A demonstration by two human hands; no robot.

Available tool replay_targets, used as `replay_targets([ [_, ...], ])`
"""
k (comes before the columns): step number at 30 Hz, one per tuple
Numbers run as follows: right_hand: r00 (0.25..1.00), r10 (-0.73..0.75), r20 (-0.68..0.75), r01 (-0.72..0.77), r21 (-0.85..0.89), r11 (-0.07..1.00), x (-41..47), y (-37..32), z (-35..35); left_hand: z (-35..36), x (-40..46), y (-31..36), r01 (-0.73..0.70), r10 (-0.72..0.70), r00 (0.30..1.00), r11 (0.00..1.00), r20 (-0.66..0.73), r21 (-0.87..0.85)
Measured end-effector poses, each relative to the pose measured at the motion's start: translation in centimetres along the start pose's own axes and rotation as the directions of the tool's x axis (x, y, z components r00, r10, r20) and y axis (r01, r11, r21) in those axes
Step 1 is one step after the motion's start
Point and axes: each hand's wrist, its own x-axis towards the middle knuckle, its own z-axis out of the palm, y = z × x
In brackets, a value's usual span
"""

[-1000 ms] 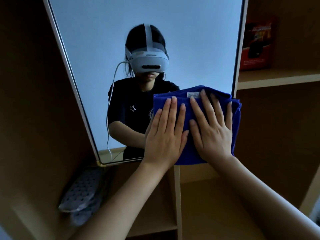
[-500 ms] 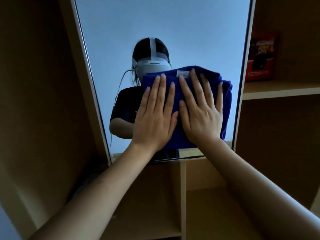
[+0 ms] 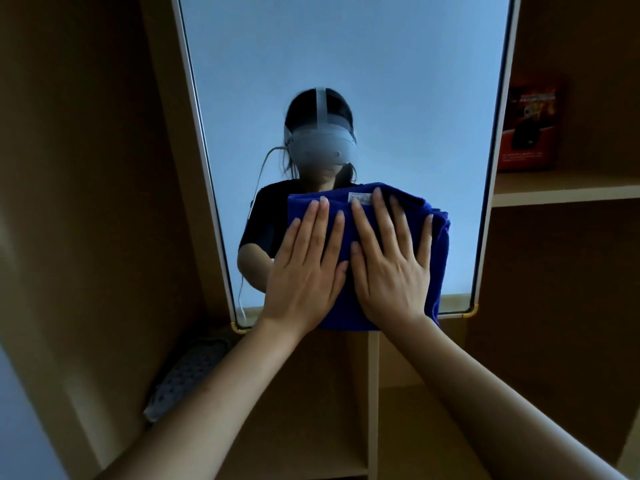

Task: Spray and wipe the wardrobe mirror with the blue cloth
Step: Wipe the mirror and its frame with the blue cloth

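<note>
Both my palms lie flat on the blue cloth [image 3: 367, 271], pressing it against the wardrobe mirror [image 3: 346, 81]. My left hand [image 3: 306, 271] covers the cloth's left half and my right hand [image 3: 391, 268] its right half; the fingers [image 3: 381, 220] of both are straight and a little spread, pointing up the glass, pinching nothing. The folded cloth sits low on the mirror, its bottom edge hanging just over the lower frame and its right fold near the right-hand frame. It is roughly square, slightly taller than wide, with a white label at the top edge by my right fingertips. What the next stroke turns on, I judge, is that nearly all the unwiped-looking glass lies above and to the left of my hands, so the push should go up along the mirror's long axis. My hands are level, neither nearer. A red box [image 3: 528, 128] stands on the shelf [image 3: 568, 192] to the right
</note>
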Motion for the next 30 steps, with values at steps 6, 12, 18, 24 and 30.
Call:
replay_targets([
  [6,0.995,-0.086,-0.060,0.085,-0.017,0.996,7.9,-3.2,-1.6,-2.6,4.7,-5.5,0.084,-0.084,0.996,0.996,-0.023,0.035],
  [12,0.989,-0.104,-0.110,0.103,-0.013,0.995,13.5,-6.3,-2.0,-4.3,8.2,-10.4,0.138,-0.138,0.990,0.987,-0.008,0.082],
  [18,0.982,-0.147,-0.120,0.146,-0.024,0.989,11.1,-6.1,-1.1,-2.8,5.7,-9.5,0.156,-0.157,0.988,0.987,-0.013,-0.032],
  [24,0.982,-0.176,-0.066,0.173,-0.041,0.984,7.5,-5.3,-0.4,-1.8,2.3,-7.1,0.189,-0.188,0.982,0.980,0.031,-0.055],
  [30,0.968,-0.251,-0.005,0.250,-0.066,0.966,4.8,-4.7,-0.3,-1.2,-0.8,-5.8,0.206,-0.194,0.975,0.971,0.106,-0.118],
])
